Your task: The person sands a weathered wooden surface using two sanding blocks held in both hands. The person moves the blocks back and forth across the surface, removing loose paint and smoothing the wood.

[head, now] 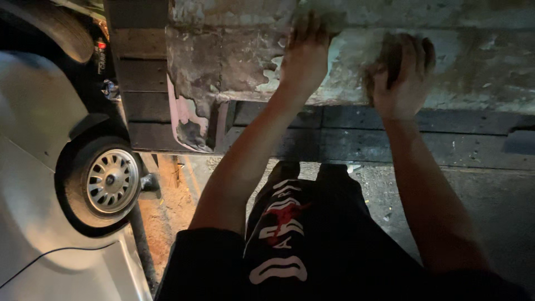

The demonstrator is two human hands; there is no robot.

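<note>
- I am leaning over a worn panel (234,61) with flaking paint, both arms stretched out ahead of me.
- I am pressing my left hand (305,56) flat against the panel, fingers spread and open, gripping nothing.
- I am curling my right hand (402,72) around a dark pad (388,53), fingers bent over its top and holding it against the panel's surface.
- The pad is sitting just to the right of my left hand, on a paler, scuffed patch of the panel; its exact kind is too blurred to tell.
- The panel is lying across dark planks (139,83), with its peeling edge hanging down at the lower left.
- A silver car (33,184) is standing to my left, its wheel (111,181) near the planks.
- My black shorts (301,234) with white and red print are showing below my arms, above a grey floor (485,189).
</note>
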